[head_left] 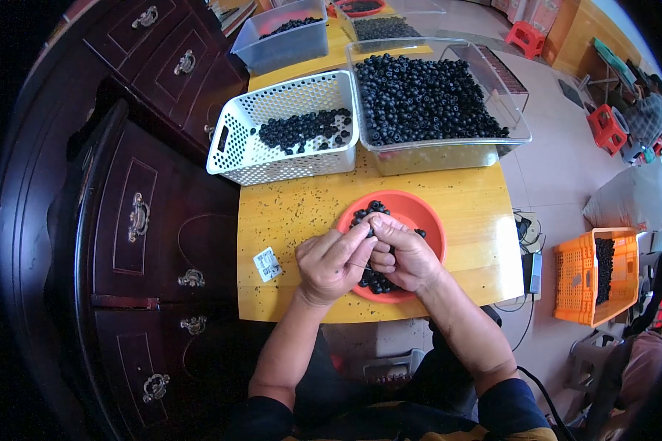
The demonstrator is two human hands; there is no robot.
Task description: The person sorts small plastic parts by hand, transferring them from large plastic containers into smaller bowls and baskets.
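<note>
Both hands, left hand (334, 261) and right hand (404, 253), meet over the red bowl (419, 213) on the yellow desk (294, 213), fingers pinched together on small black beads (371, 213)

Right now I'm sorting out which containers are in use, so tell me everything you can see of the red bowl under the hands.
The red bowl is round, shallow and looks like plastic, orange-red in colour. It sits upright on the yellow wooden table, near its front edge, in front of the clear tub. Small black round pieces lie inside it. The left hand and right hand meet over its near side, hiding part of it.
</note>
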